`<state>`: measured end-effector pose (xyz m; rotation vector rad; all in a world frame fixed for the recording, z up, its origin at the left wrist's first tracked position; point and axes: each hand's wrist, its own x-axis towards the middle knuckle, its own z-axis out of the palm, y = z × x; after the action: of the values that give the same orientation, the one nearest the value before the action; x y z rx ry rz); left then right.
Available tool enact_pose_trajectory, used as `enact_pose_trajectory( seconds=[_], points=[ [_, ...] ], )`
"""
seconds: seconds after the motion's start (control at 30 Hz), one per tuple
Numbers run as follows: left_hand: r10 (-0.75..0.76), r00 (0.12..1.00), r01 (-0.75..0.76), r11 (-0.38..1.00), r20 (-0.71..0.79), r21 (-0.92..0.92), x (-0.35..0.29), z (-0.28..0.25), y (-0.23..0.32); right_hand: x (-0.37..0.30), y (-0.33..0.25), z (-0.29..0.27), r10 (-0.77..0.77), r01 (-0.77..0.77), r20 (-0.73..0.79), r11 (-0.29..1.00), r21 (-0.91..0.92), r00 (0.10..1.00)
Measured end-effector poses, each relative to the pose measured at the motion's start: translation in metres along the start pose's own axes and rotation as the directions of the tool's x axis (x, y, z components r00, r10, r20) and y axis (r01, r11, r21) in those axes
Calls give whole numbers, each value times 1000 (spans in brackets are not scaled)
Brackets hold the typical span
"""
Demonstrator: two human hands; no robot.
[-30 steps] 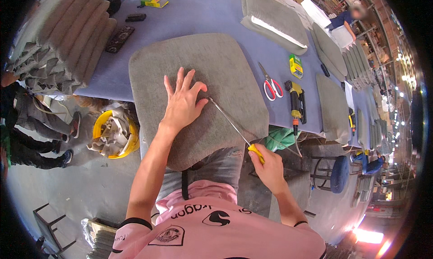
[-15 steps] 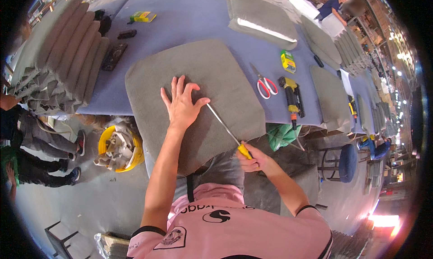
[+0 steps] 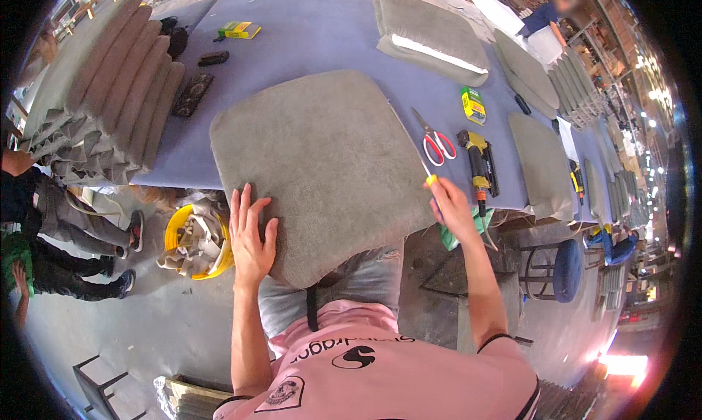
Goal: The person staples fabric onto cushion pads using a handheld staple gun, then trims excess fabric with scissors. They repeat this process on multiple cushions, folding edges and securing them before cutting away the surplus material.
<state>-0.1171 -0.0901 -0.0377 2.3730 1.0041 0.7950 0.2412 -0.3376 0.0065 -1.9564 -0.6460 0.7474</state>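
A grey fabric-covered seat cushion (image 3: 322, 149) lies in front of me, its near end reaching over the table edge towards my lap. My left hand (image 3: 252, 237) rests on its near left edge with the fingers spread. At the cushion's right edge, my right hand (image 3: 452, 209) is closed round the yellow handle of a screwdriver (image 3: 432, 179). Only a short piece of its metal shaft shows, pointing away from me. Just beyond it lie scissors (image 3: 439, 149) with red and white handles. A yellow and black staple gun (image 3: 479, 168) lies to their right.
Stacked grey cushions (image 3: 110, 76) stand at the left of the blue-covered table (image 3: 292, 32). More covers and cushions (image 3: 431, 43) lie at the back and right. A yellow bucket of scraps (image 3: 175, 233) is on the floor. A blue stool (image 3: 567, 270) stands right. Other people are at both sides.
My left hand has moved from the cushion's middle to its near left edge. My right hand has carried the screwdriver up and right, off the cushion's top towards the scissors.
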Motion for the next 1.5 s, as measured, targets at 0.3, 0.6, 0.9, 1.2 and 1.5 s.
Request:
enact_pose_trajectory(
  seconds=[0.3, 0.6, 0.9, 1.2, 1.5],
  points=[
    [26, 997, -36, 992, -73, -125, -2, 7, -12, -18, -68, 18, -366, 508, 535, 850, -141, 761],
    [45, 995, -55, 991, -84, -123, -4, 9, -14, -13, -9, -10, -77, 69, 107, 995, 77, 991],
    [17, 1000, -17, 1000, 26, 5, -11, -2, 4, -21, 8, -40, -570, 407, -103, 690, -598, 815],
    [212, 974, -218, 973, 83, 80, 49, 52, 78, -67, -19, -74, -485, 294, 50, 442, -848, 873],
    [371, 919, -381, 923, 131, 57, 89, 139, 111, -52, -47, -98, -477, 406, 231, 304, -862, 848]
  ],
)
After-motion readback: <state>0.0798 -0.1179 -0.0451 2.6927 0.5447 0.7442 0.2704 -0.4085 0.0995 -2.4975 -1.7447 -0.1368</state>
